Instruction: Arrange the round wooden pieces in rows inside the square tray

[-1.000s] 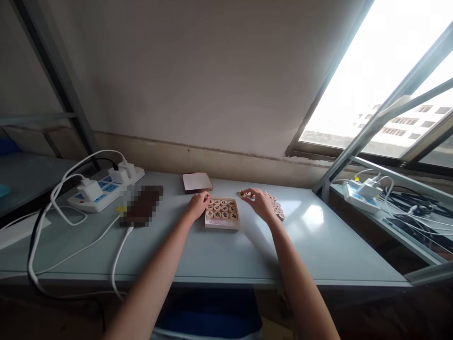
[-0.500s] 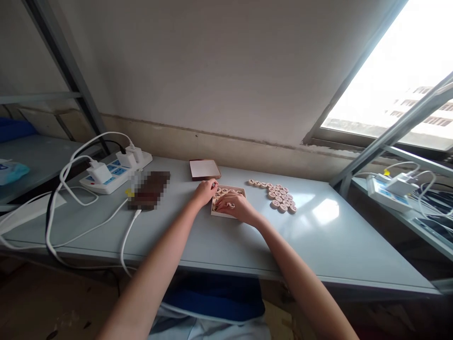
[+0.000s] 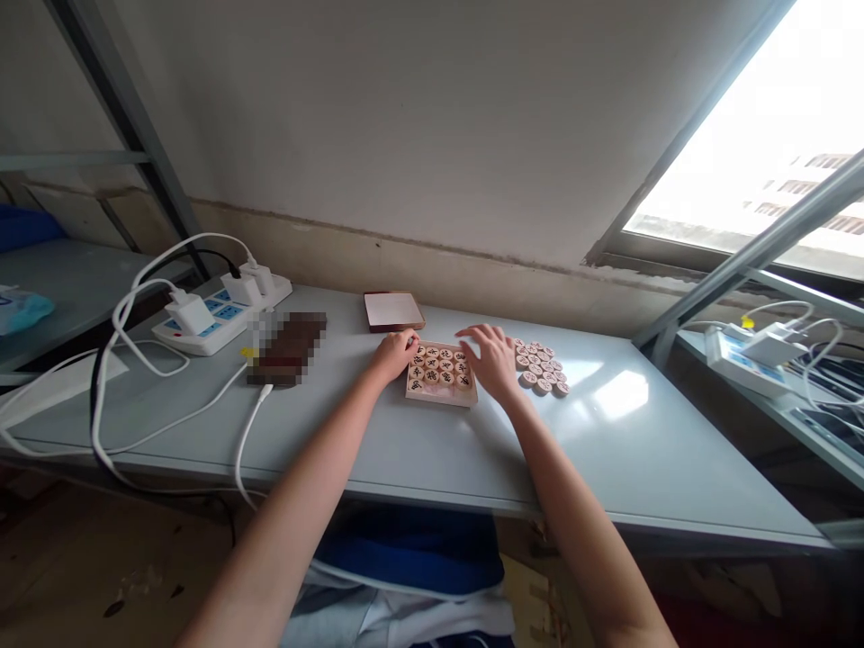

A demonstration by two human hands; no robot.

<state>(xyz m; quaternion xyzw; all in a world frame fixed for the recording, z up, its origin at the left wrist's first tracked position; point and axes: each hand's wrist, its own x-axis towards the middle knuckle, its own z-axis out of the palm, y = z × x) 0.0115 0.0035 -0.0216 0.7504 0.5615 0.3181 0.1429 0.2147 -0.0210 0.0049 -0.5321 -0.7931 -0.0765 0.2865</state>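
Note:
A shallow open box (image 3: pixel 442 396) holds rows of round Chinese chess pieces (image 3: pixel 432 364) with dark characters; its near row has one piece at the left and bare floor beside it. My left hand (image 3: pixel 394 356) is closed at the box's far left corner, its fingers curled over the edge. My right hand (image 3: pixel 492 358) hovers past the box's right side, fingers apart, with nothing seen in it. Just right of that hand lies a cluster of loose chess pieces (image 3: pixel 542 367), partly hidden by it. Behind the box sits its lid (image 3: pixel 394 311), inner side up.
A white power strip (image 3: pixel 222 315) with plugged-in chargers and looping cables (image 3: pixel 114 360) takes up the desk's left end. Near it lies a blurred dark brown object (image 3: pixel 290 351). The grey desk (image 3: pixel 641 468) meets a wall behind; a metal post (image 3: pixel 652 346) stands at right.
My right hand has lifted out of the box and moved right, its fingers spreading. The pieces inside now show. My left hand stays at the box corner.

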